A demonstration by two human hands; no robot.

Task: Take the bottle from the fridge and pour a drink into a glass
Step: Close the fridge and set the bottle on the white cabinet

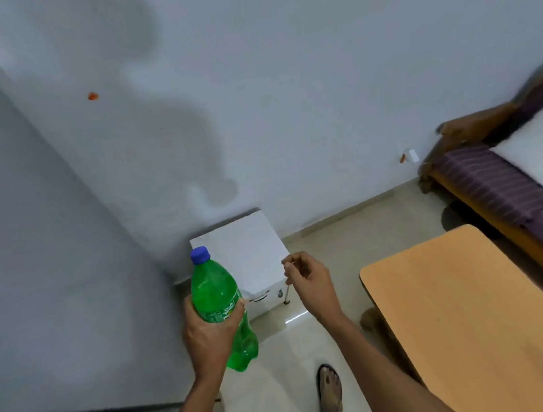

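- Bottle (220,302): green translucent plastic, blue cap screwed on, label band round its middle.
- Near upright, cap tipped slightly left, gripped round the middle, off the floor, before a white box.

1. The room is a bit dim, with soft, bluish light.
2. A big gray shadow falls on the wall (277,49), so the light comes from behind the person.
3. A small bright streak of glare shines on the floor (295,318).
4. The sofa (501,175) at the right edge looks blurry and smeared.
5. Straight lines bend near the edges, like the wall corner on the left.
6. The green bottle (219,302) has tiny shiny spots and looks fairly sharp.
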